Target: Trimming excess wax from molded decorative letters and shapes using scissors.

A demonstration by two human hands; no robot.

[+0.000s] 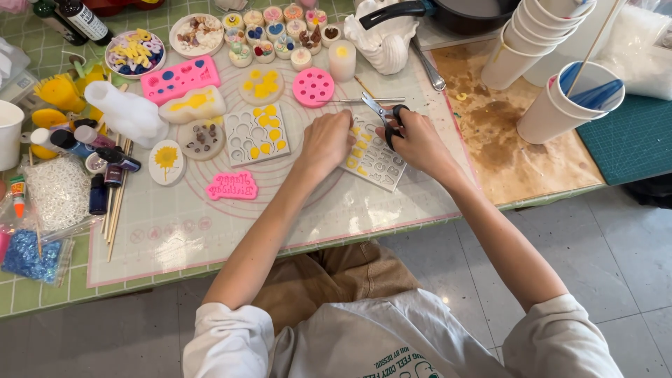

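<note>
Translucent silicone makes up the letter mould (374,159) that lies flat on the pale work mat (280,210), near the mat's right part, with several of its cavities filled yellow; the left hand (327,140) rests on the mould's left edge, fingers curled down onto it, its grip pressing the mould rather than lifting it; the right hand (418,140) sits just beside, its grip clenched through the black handles of a pair of scissors (386,117), whose metal blades point up and left, over the top of the mould; whether the blades touch the mould I cannot tell. Left of the hands lies a square mould (256,134) with yellow-filled shapes, and below it a pink lettered mould (232,186); a round pink mould (313,87) and a white candle (342,59) stand further up the mat. At the right of the table, on a stained brown board (504,140), stacked white paper cups (521,38) lean; a further cup (570,105) holds blue contents and a thin stick.
</note>
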